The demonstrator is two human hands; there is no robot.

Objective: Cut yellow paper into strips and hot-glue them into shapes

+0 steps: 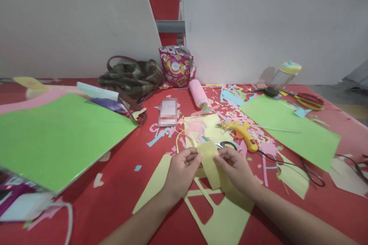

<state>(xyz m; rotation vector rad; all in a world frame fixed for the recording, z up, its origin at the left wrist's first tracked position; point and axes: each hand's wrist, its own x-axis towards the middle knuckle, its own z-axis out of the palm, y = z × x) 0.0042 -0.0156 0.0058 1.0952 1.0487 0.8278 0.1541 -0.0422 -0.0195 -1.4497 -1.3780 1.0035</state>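
Note:
A small yellow paper piece [211,164] is held up between both hands, over a larger yellow sheet with cut-out openings [230,214] on the red table. My left hand [184,170] pinches its left edge between thumb and fingers. At its right edge, the thumb and fingers of my right hand [234,166] are closed on the same piece. Just beyond the hands lie dark-handled scissors [228,145], partly hidden. A yellow glue gun [244,132] rests past my right hand, its dark cord trailing right.
Green sheets [63,138] lie left and right. Paper scraps [230,111] litter the red table [115,206]. Further back are a pink bottle [198,93], a snack bag [176,67], a plaid bag [132,76], a clear bottle [281,78] and red-and-yellow-handled scissors [310,101].

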